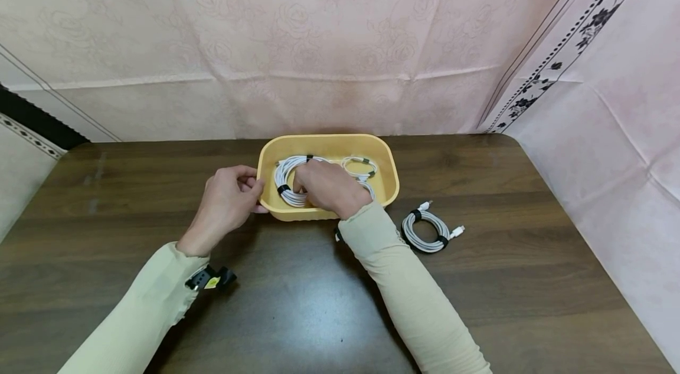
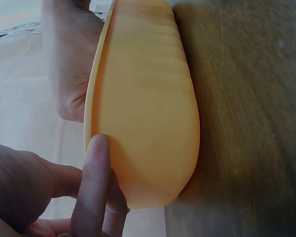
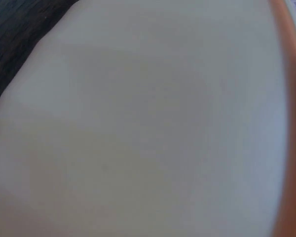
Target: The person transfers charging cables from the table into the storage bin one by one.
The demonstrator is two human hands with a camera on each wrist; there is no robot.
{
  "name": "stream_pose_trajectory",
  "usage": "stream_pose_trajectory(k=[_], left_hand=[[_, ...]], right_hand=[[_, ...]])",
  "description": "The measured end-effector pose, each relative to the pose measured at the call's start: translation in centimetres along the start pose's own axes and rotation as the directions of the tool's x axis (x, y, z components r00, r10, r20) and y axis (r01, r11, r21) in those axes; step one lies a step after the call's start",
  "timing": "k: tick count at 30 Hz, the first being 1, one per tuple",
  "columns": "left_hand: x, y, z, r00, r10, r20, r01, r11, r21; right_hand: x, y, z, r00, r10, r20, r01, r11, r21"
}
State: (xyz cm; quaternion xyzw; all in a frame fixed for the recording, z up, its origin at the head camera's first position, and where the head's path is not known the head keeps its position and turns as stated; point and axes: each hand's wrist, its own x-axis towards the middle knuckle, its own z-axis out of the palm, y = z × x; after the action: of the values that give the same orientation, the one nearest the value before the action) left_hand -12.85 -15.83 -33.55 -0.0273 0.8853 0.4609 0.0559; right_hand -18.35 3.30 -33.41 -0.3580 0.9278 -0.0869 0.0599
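A yellow plastic basket (image 1: 297, 215) stands on the wooden table. My left hand (image 1: 228, 194) grips its left end; in the left wrist view a fingertip (image 2: 97, 148) presses on the outer wall just below the rim. My right hand (image 1: 326, 182) reaches down inside, fingers curled over the right side of a coiled white cable (image 1: 287, 185) bound with black straps; the fingertips are hidden. A thinner white cable (image 1: 366, 161) lies coiled in the basket's right half, partly behind my right hand. A pale, blurred surface fills most of the right wrist view.
Right of the basket, another coiled white cable (image 1: 425, 232) with black straps lies on the table (image 1: 531, 274), its plugs pointing outward. A pale patterned cloth (image 1: 319, 38) hangs along the table's back edge, and more cloth (image 1: 637, 114) hangs at the right.
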Motion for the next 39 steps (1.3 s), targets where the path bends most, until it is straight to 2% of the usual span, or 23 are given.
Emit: stream_pose_trajectory(k=[8, 15, 25, 39], left_hand=[[0.0, -0.1, 0.0, 1.000, 0.003, -0.003, -0.003, 1.000, -0.009], [0.0, -0.1, -0.1, 1.000, 0.003, -0.005, -0.003, 1.000, 0.000], [0.0, 0.0, -0.1, 1.000, 0.008, -0.002, -0.008, 1.000, -0.003], [0.0, 0.0, 0.0, 1.000, 0.005, -0.004, -0.005, 1.000, 0.009]], right_hand=[[0.0, 0.1, 0.0, 0.999, 0.028, 0.030, -0.028, 1.000, -0.002], [0.0, 0.2, 0.0, 1.000, -0.006, 0.015, 0.007, 1.000, -0.029], [-0.7, 0.0, -0.5, 1.000, 0.003, -0.002, -0.003, 1.000, -0.030], [-1.2, 0.7, -0.9, 0.997, -0.068, 0.029, 0.070, 0.996, -0.062]])
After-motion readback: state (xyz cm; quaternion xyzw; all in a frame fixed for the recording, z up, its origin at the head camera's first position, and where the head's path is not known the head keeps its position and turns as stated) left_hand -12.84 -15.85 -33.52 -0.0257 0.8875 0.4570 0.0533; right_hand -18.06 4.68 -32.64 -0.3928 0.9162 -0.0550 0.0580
